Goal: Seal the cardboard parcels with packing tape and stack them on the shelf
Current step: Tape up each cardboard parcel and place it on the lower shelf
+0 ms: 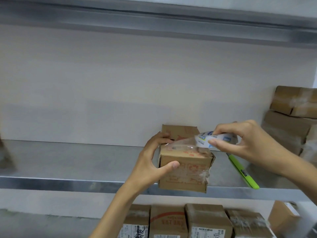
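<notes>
Nearest to us, below the shelf (pixel 68 162), a row of taped boxes (pixel 205 222) fills the lower level. Above them, the cardboard parcel (pixel 185 170) sits right at the shelf's front edge, right of centre.

Our left hand (pixel 151 162) grips it from the left, thumb on the front face and fingers curled over the top left edge. Our right hand (pixel 248 141) pinches the tape roll (pixel 204 140) just above the parcel's top right edge. A clear strip of tape (pixel 180 146) stretches from the roll leftward across the lid to the fingers of the left hand, so its long axis runs left to right.

We judge that the coming move carries the roll on to the right and down the right face, with the right hand the nearer one.

Room there is limited. A green cutter (pixel 240 170) lies just beside the parcel, slanting from the back to the front edge. Farther right a stack of parcels (pixel 291 117) stands against the back. To the left the shelf shows bare metal, and the upper shelf (pixel 154 18) is well above.
</notes>
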